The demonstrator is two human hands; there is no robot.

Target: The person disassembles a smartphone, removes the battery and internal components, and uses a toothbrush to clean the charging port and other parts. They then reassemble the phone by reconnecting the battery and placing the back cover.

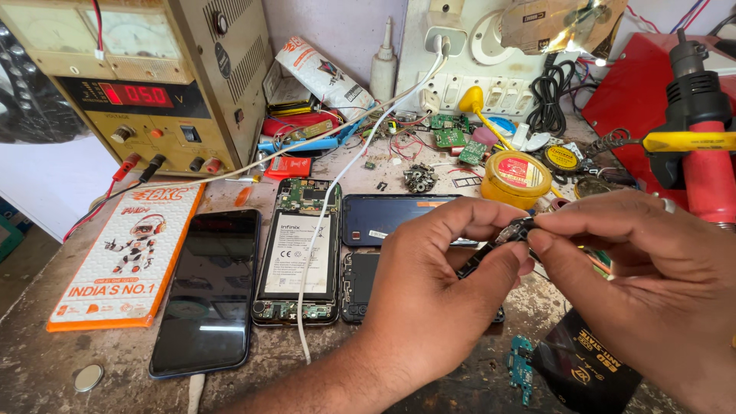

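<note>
Above the cluttered workbench (pixel 46 360), in the head view, the left hand (pixel 429 299) and right hand (pixel 644 284) met fingertip to fingertip, both pinching a small dark part (pixel 515 230) held between them over a dismantled phone (pixel 364 284). Just beside it to the left lay an opened phone (pixel 297 253) with its battery showing and a black phone (pixel 207 295), screen up.

Bright, even daylight fills the scene; shadows under the hands are soft and short; the black phone screen (pixel 205 291) shows a pale glare; the power supply (pixel 138 77) bows at the left edge; focus is sharp throughout, with crumpled foil (pixel 575 19) glinting.
</note>
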